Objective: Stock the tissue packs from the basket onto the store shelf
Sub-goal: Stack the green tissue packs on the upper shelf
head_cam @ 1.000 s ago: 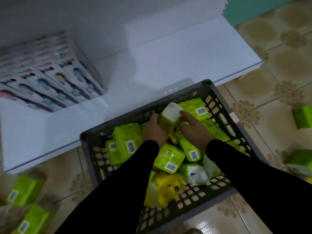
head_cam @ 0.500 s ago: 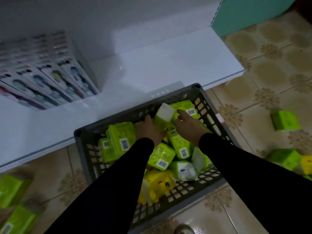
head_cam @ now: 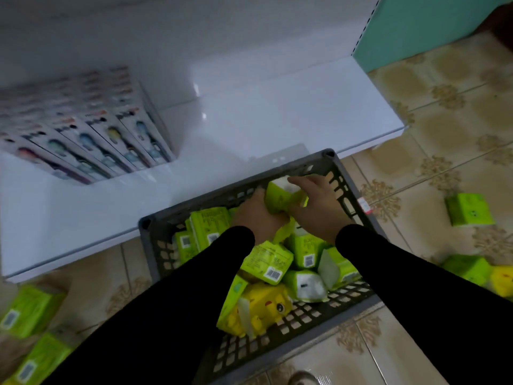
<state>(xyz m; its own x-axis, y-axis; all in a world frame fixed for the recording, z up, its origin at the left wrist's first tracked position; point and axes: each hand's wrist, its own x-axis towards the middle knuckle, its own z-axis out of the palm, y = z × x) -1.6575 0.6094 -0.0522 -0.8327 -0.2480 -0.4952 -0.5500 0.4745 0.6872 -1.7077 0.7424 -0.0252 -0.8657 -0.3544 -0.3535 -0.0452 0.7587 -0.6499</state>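
Both hands, left [head_cam: 254,215] and right [head_cam: 316,202], clasp one green pack [head_cam: 280,197] at frame center, above the basket [head_cam: 155,240], a two-sided grip seemingly for lifting it to the bare shelf [head_cam: 249,129] behind.

A shop. A white retail shelf [head_cam: 249,129] lies just beyond the hands, with boxed toothbrushes [head_cam: 91,134] ranked up-left. Barcoded packs [head_cam: 268,262] fill a basket [head_cam: 344,176].

Both hands on one green tissue pack above grey basket, white shelf behind.
Left hand [head_cam: 254,215] and right hand [head_cam: 319,207] grip the green tissue pack [head_cam: 280,198] from either side, over the far end of the basket [head_cam: 349,298]. More green packs and a yellow pack [head_cam: 263,309] lie inside. Toothbrush boxes [head_cam: 91,129] stand on the shelf [head_cam: 263,120] at left. Loose packs on tiled floor [head_cam: 449,151].
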